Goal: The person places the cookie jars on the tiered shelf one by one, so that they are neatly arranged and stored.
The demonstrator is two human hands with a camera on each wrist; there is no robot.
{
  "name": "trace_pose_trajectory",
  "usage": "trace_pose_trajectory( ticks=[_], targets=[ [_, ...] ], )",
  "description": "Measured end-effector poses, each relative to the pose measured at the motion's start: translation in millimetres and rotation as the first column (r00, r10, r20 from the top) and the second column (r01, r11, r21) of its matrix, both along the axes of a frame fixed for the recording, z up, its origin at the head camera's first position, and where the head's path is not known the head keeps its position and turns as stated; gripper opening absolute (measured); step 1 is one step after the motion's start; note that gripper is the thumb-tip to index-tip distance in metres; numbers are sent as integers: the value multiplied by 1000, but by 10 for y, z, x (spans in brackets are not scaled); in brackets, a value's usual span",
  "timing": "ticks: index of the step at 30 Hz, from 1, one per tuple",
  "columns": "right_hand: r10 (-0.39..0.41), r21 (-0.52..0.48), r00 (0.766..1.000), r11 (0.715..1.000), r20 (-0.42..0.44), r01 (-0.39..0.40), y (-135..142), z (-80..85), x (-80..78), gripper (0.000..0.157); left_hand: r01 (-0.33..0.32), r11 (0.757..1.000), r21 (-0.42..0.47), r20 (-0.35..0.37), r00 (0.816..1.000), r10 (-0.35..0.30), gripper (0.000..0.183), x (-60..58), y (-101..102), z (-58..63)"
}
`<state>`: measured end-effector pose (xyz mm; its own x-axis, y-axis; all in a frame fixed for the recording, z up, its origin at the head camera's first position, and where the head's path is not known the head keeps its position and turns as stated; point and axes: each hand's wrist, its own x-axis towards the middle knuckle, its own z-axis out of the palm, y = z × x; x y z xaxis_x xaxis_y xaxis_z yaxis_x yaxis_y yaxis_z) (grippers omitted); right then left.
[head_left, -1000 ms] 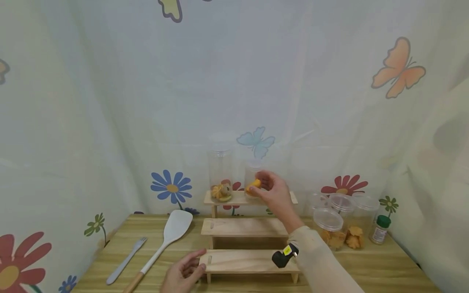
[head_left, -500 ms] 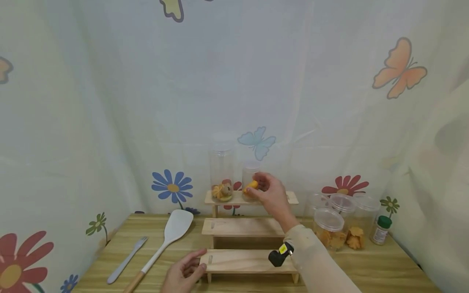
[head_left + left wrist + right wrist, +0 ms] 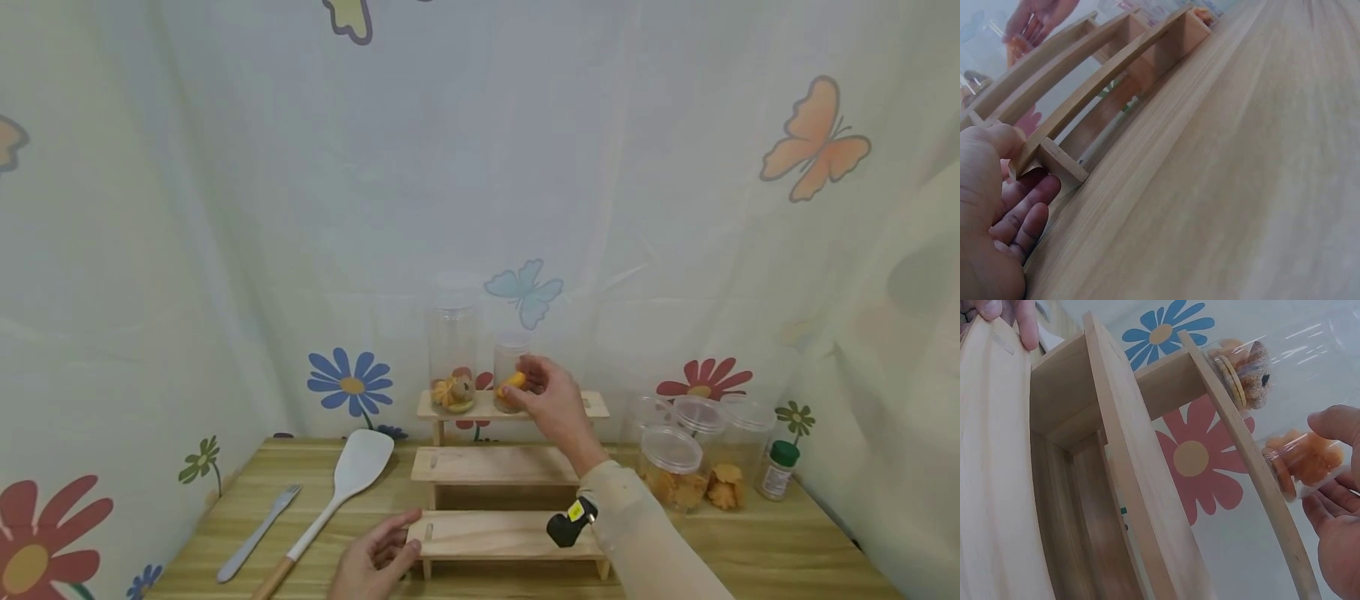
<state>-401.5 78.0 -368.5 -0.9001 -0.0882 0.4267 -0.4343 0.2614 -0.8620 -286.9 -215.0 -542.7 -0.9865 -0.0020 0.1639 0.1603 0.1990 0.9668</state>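
Observation:
A three-tier wooden display stand (image 3: 498, 465) stands on the table. My left hand (image 3: 377, 557) grips the left end of its lowest tier, thumb on top and fingers below, as the left wrist view shows. On the top tier is a short clear jar (image 3: 512, 360) with orange snacks (image 3: 1307, 456) inside. My right hand (image 3: 557, 404) holds this jar from its right side, thumb and fingers around its lower part. Left of it, a taller clear jar (image 3: 452, 346) with cookies at the bottom stands upright on the same tier, a small gap between them.
Several clear lidded jars (image 3: 672, 450) and a green-capped shaker bottle (image 3: 778, 471) stand right of the stand. On the left lie a white spatula (image 3: 362, 462) with a wooden handle and a grey fork (image 3: 258, 533). A printed curtain (image 3: 555, 167) hangs behind.
My right hand has shifted the short jar slightly left along the top tier, toward the taller jar. The left hand stays at the lowest tier's end.

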Motion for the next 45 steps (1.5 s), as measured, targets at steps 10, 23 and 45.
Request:
trace_pose_trajectory(
  ticks=[10, 23, 45],
  targets=[
    [-39, -44, 999, 998, -23, 38, 68, 29, 131, 80, 4, 1000, -6, 7, 1000, -4, 51, -1, -6, 16],
    [-59, -108, 994, 993, -92, 49, 313, 102, 446, 75, 20, 1000, -19, -9, 1000, -20, 52, -15, -37, -13],
    [-265, -87, 954, 963, -136, 255, 1388, 39, 1102, 78, 43, 999, 5, -17, 999, -43, 55, -18, -29, -14]
  ],
)
